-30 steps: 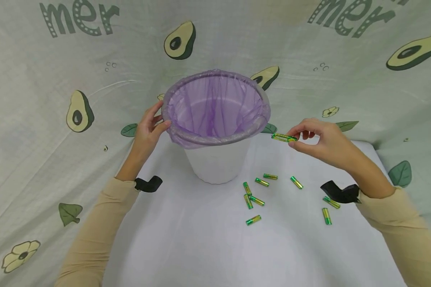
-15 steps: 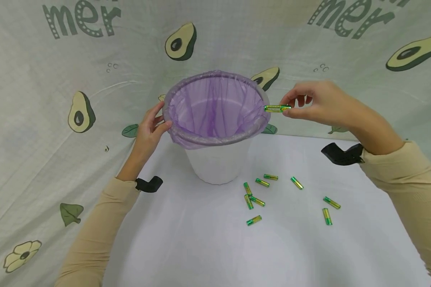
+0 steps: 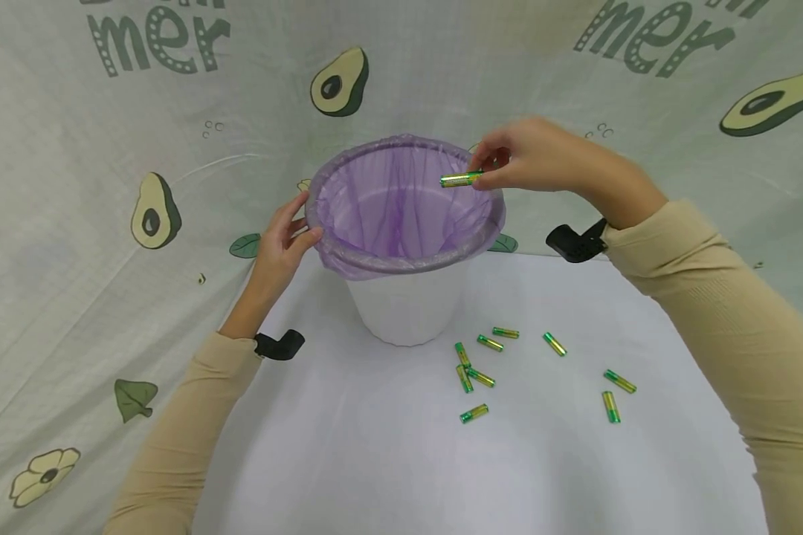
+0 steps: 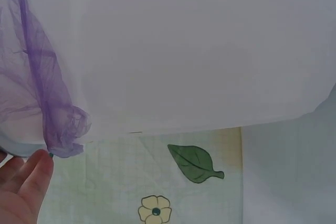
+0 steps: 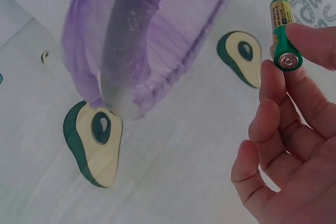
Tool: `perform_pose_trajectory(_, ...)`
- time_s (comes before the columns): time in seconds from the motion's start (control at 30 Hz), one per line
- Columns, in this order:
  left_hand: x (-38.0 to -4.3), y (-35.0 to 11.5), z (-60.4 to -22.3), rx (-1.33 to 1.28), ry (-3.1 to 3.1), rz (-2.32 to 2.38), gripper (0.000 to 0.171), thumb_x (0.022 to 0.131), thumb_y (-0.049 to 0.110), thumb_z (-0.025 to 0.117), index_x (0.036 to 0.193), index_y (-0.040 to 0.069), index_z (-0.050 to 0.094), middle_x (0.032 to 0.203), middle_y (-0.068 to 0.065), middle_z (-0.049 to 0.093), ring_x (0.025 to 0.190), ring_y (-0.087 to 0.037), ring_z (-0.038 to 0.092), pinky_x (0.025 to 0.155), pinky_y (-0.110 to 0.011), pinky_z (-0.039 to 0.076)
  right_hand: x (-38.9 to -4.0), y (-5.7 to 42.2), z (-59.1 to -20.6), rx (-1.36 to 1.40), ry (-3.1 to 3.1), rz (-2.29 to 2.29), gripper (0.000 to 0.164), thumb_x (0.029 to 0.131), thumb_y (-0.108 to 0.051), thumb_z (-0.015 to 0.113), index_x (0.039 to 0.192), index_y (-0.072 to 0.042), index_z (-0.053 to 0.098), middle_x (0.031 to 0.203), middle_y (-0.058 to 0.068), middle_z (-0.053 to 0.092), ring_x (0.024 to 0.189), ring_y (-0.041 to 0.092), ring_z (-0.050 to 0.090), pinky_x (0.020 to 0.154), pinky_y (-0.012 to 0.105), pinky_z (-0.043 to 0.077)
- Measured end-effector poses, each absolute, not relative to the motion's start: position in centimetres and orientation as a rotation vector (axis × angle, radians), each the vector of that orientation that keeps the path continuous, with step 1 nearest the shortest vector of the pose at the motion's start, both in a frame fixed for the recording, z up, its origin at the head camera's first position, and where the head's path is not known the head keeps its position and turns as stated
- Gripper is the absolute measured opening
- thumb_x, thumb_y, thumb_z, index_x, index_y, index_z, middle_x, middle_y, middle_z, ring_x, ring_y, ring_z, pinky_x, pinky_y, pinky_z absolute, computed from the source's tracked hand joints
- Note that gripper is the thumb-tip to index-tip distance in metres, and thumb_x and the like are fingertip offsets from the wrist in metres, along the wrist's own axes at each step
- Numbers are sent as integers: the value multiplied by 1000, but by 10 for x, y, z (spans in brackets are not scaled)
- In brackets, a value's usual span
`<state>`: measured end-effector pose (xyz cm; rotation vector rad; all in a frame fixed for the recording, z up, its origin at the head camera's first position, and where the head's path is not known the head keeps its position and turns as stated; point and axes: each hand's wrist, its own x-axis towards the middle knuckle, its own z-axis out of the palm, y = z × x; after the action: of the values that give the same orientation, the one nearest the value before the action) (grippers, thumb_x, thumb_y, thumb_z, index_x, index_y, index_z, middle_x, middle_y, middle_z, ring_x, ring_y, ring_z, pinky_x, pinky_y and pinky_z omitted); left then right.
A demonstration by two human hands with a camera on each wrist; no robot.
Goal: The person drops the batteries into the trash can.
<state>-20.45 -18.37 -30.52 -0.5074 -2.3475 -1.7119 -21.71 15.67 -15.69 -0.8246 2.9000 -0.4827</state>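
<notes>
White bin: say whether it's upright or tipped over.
Upright: in the head view, the bin rests base-down on the white table, opening upward.

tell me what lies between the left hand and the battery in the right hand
In the head view, the open mouth of the bin, lined with a purple bag, lies between the left hand and the battery the right hand pinches.

A bin [image 3: 411,308] stands near the back edge of the table [image 3: 375,461], a cloth [image 3: 254,111] behind, a bag [image 3: 398,200] in it and over its rim; the left hand [image 3: 282,241] is on the rim's left, the right hand [image 3: 531,156], with a battery [image 3: 459,180], over its right side. Nine loose batteries [image 3: 555,344] lie before the bin and to its right, two of them nearest the table's right edge
</notes>
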Motion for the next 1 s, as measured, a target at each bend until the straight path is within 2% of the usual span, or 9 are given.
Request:
perform_pose_trajectory(0.43,-204,-184,-304,-522,-2348,-1717,60,92,14,54,146,12,29,147,-7,30,125,-27,41,96,-18,41,-254,114,-152,-803,2754,-370,29,87,-21,60,109,-3,65,104,11,65,94,20,53,81,34,42)
perform_pose_trajectory(0.6,-203,-183,-304,-508,-2369,-1677,60,92,14,54,146,12,29,147,-8,30,126,-28,41,101,-28,41,-264,101,-154,-780,2710,-345,30,87,-22,59,111,-4,64,112,12,62,103,22,52,91,38,42)
perform_pose_trajectory(0.73,-203,-183,-304,-489,-2382,-1655,59,92,14,54,146,12,30,147,-8,31,126,-27,41,104,-37,38,-273,90,-161,-790,2697,-348,29,87,-20,60,110,-5,65,111,11,62,102,22,52,91,38,42)
perform_pose_trajectory(1.0,-205,-183,-305,-486,-2380,-1656,60,92,15,54,146,13,30,148,-7,30,125,-28,41,104,-40,38,-288,70,-175,-817,2652,-372,28,87,-18,60,110,-3,67,112,12,63,103,20,52,91,36,43)
